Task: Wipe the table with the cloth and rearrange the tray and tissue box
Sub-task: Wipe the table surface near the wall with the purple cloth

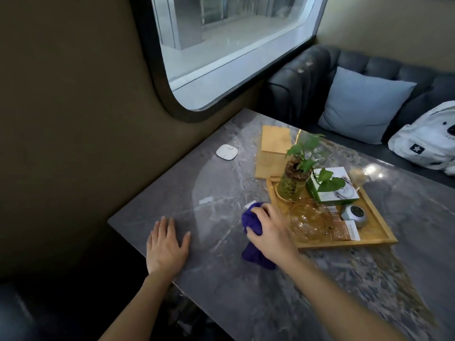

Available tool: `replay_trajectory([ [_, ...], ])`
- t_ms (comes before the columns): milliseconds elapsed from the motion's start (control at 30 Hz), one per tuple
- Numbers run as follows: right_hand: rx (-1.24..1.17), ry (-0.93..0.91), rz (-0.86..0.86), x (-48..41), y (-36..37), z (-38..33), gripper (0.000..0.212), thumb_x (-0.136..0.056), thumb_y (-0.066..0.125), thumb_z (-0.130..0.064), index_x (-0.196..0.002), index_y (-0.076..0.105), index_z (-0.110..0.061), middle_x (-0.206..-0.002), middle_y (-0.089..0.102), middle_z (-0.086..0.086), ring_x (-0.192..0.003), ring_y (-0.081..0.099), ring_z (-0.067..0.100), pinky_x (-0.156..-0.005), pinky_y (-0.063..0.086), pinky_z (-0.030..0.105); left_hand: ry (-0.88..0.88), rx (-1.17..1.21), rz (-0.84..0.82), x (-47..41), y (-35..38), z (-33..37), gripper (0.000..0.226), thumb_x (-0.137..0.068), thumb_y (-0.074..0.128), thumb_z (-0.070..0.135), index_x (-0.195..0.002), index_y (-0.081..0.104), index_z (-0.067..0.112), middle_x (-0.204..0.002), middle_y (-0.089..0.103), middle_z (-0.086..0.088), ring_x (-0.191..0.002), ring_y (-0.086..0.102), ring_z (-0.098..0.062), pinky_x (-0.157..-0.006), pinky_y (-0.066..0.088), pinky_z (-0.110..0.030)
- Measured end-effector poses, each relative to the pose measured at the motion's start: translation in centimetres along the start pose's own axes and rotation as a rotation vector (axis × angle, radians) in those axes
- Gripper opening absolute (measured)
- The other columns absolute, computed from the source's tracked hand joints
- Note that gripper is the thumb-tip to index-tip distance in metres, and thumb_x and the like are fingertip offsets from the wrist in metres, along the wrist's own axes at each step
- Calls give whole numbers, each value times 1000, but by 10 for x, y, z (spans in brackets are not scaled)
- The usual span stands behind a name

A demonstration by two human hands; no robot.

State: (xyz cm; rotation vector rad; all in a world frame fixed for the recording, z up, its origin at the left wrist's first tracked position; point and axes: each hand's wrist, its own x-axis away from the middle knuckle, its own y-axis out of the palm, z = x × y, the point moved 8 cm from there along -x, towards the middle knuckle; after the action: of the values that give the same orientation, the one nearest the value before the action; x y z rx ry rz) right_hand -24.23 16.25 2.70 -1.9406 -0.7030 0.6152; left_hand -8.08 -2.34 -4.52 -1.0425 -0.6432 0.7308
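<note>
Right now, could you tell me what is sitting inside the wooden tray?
The wooden tray holds a potted plant, a green-and-white box, an amber glass bowl, a small grey device and cards. The tray floor beneath them is hidden.

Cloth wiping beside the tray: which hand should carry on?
Right. The right hand already grips the purple cloth beside the wooden tray; the left hand lies flat on the table, away from it.

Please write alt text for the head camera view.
A person's right hand presses a bunched purple cloth onto a grey marble table beside a wooden tray; the left hand rests flat nearby.
</note>
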Motion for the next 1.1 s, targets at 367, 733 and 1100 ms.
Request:
replay_trajectory([
  [367,157,131,-100,-23,76,22,68,-79,61,-45,-136,37,-17,-139,47,20,-128,44,39,-102,38,52,-59,-57,21,-53,-14,-46,70,-92,27,54,-147,12,13,-158,14,-4,-146,8,-20,-121,6,-37],
  [733,90,386,104,-116,80,32,52,-84,60,-28,-127,45,-2,-129,49,29,-116,46,45,-98,42,52,-52,-72,104,-69,-8,-60,68,-88,11,46,-142,31,10,-152,34,-4,-142,25,-17,-118,11,-35],
  [1100,-253,128,-52,-146,103,-22,35,-91,49,-34,-122,52,-18,-124,58,7,-116,52,26,-96,37,35,-19,269,-44,-87,-22,-79,42,-97,33,12,-137,42,16,-150,36,0,-140,27,-15,-117,19,-32],
])
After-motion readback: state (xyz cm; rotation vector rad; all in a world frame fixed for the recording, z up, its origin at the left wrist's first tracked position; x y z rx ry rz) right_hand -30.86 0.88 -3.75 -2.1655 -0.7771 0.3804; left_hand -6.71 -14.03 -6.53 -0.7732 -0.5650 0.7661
